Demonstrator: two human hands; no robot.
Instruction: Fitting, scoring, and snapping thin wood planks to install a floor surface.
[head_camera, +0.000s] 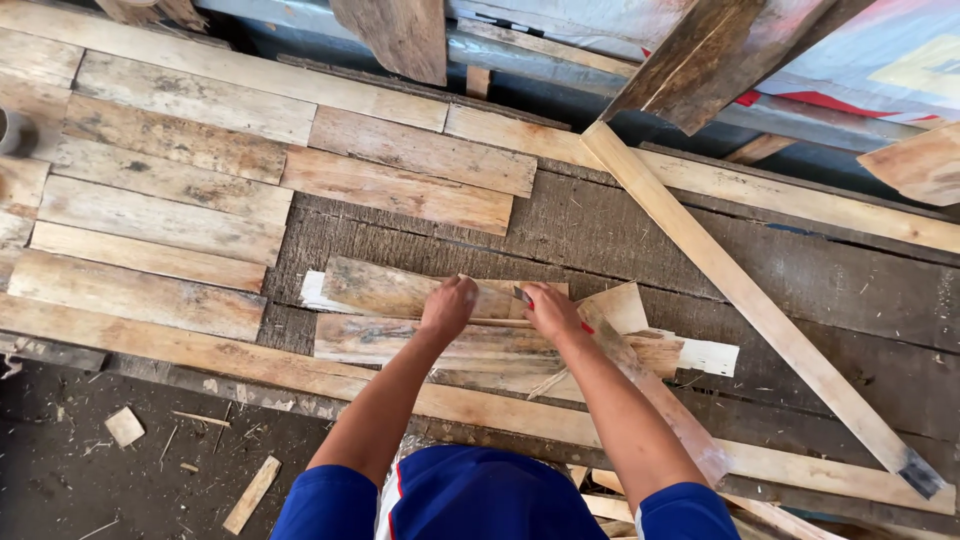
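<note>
A person in blue sleeves is leaning over a dark, rough wooden work surface (620, 240), both hands working on a small stack of weathered, pale short boards (400, 290). The left hand (447, 305) is curling its fingers over the top board's far edge, pressing it down. The right hand (552, 312) is gripping a small tool with a red handle and metal tip (524, 296), its point touching the board just beside the left hand. A long pale timber strip (750, 300) is lying diagonally to the right, and a patchwork of flat grey-brown planks (170, 190) is covering the surface at left. With the hands so close, the tool could slip toward the left fingers; the loosely stacked boards could also shift under pressure.
</note>
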